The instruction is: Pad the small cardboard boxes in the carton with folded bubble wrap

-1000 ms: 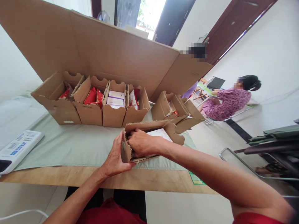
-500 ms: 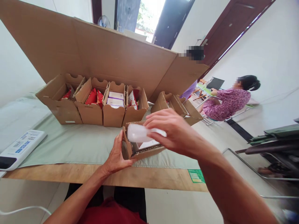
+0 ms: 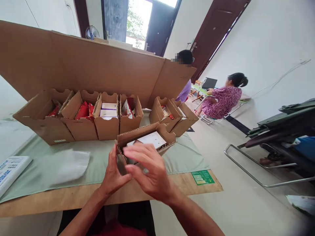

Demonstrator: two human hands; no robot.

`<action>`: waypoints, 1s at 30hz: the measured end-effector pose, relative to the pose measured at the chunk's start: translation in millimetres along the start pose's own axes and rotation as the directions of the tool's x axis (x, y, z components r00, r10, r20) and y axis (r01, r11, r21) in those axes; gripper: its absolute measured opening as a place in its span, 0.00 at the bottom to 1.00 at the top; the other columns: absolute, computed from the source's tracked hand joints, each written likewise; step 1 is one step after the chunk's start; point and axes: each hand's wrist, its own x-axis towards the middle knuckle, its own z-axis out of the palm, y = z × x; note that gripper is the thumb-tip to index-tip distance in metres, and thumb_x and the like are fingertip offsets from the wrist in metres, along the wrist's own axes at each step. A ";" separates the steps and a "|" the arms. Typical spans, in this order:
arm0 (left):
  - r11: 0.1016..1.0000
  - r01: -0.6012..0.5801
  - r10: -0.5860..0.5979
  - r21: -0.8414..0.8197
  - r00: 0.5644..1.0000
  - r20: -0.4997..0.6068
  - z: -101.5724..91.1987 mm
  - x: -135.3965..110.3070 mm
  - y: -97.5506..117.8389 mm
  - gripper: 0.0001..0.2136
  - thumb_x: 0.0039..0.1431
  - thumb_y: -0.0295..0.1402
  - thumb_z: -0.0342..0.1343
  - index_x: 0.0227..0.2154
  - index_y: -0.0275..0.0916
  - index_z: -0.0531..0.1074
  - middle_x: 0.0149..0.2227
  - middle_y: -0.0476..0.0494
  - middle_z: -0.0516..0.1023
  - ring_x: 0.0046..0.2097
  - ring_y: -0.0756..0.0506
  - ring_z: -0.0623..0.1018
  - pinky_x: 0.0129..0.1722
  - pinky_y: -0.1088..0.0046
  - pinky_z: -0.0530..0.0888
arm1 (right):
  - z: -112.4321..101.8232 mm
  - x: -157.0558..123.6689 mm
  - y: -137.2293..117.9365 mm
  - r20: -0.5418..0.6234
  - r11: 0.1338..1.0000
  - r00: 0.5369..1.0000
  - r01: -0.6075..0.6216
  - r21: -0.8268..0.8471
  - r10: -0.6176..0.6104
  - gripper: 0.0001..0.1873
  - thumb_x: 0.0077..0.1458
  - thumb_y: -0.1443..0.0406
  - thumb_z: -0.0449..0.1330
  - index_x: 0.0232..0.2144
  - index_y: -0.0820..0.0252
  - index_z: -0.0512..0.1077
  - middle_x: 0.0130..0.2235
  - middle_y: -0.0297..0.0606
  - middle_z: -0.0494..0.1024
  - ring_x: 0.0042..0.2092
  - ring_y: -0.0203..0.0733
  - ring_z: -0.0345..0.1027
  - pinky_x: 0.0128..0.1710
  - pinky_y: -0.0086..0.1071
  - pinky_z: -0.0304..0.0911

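The left hand (image 3: 113,175) comes up from the lower edge, thumb and fingers clasped on the near end wall of a small cardboard box (image 3: 145,139) that sits on the pale green cloth (image 3: 98,160) near the front edge of the wooden table (image 3: 73,196). The right hand (image 3: 147,170) hovers just in front of that box, palm turned inward, fingers spread and loosely curled — empty, grasping nothing. The box is plain brown corrugated board, open at the top, its far flaps with scalloped cut-outs raised; inside lies a flat white carton (image 3: 147,139) printed with small text, filling most of the floor. Behind it stands a row of similar open boxes (image 3: 81,114) against a tall cardboard sheet (image 3: 86,65): the two on the left hold red packets (image 3: 83,110), the next holds white and purple cartons (image 3: 108,109), and the fourth holds a red and white packet. Two more open boxes (image 3: 172,114) stand to the right, one with something red inside — too small to tell what. A white foam sheet (image 3: 71,164) lies flat on the cloth to the left, well apart from both hands.
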 end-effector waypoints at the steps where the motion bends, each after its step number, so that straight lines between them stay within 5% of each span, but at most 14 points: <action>1: 0.999 -0.006 0.005 0.032 1.000 0.003 0.4 -5.7 0.0 0.53 0.49 0.40 0.70 0.72 0.48 0.42 0.67 0.35 0.59 0.67 0.31 0.63 0.65 0.43 0.64 | -8.7 -22.2 1.3 -0.032 0.997 0.997 -0.073 0.007 0.074 0.09 0.66 0.67 0.58 0.47 0.54 0.75 0.46 0.38 0.83 0.49 0.44 0.77 0.50 0.41 0.70; 5: 0.985 0.020 -0.017 0.170 1.000 -0.017 7.0 -29.3 2.1 0.58 0.46 0.41 0.71 0.73 0.46 0.36 0.68 0.30 0.54 0.69 0.26 0.59 0.64 0.37 0.62 | -26.1 -112.2 8.3 -0.337 0.912 0.887 -0.381 -0.153 0.315 0.12 0.64 0.71 0.57 0.45 0.51 0.76 0.49 0.42 0.80 0.51 0.49 0.75 0.49 0.45 0.71; 9: 0.979 0.088 -0.077 0.186 0.995 -0.063 14.6 -41.6 4.8 0.59 0.48 0.43 0.70 0.73 0.47 0.33 0.69 0.28 0.52 0.68 0.24 0.59 0.62 0.34 0.64 | -16.7 -166.9 15.4 -0.606 0.828 0.726 -0.528 -0.190 0.324 0.14 0.64 0.68 0.59 0.51 0.52 0.74 0.64 0.46 0.68 0.63 0.55 0.65 0.58 0.53 0.65; 16: 0.976 0.109 -0.089 0.188 0.990 -0.107 25.9 -52.2 11.7 0.60 0.45 0.46 0.72 0.73 0.45 0.36 0.69 0.27 0.51 0.68 0.24 0.60 0.62 0.34 0.65 | 5.0 -169.1 46.6 -0.319 0.695 0.619 -0.669 0.264 0.718 0.28 0.71 0.54 0.49 0.69 0.48 0.57 0.69 0.44 0.63 0.67 0.53 0.62 0.57 0.50 0.70; 25: 0.989 0.130 -0.132 0.063 0.991 0.022 42.2 -76.9 9.2 0.51 0.55 0.38 0.66 0.73 0.48 0.36 0.71 0.27 0.51 0.66 0.27 0.66 0.62 0.38 0.69 | 32.5 -146.3 69.2 -0.320 0.778 0.710 -0.547 0.310 0.627 0.29 0.72 0.51 0.45 0.71 0.47 0.55 0.72 0.40 0.56 0.72 0.54 0.48 0.69 0.57 0.52; 30: 0.991 0.097 -0.100 0.088 0.994 0.033 43.2 -75.4 14.8 0.43 0.61 0.33 0.58 0.73 0.48 0.40 0.71 0.31 0.51 0.69 0.27 0.62 0.64 0.36 0.64 | 34.7 -148.2 74.4 -0.312 0.766 0.699 -0.584 0.271 0.643 0.31 0.72 0.50 0.42 0.71 0.49 0.53 0.71 0.42 0.60 0.71 0.54 0.53 0.68 0.56 0.56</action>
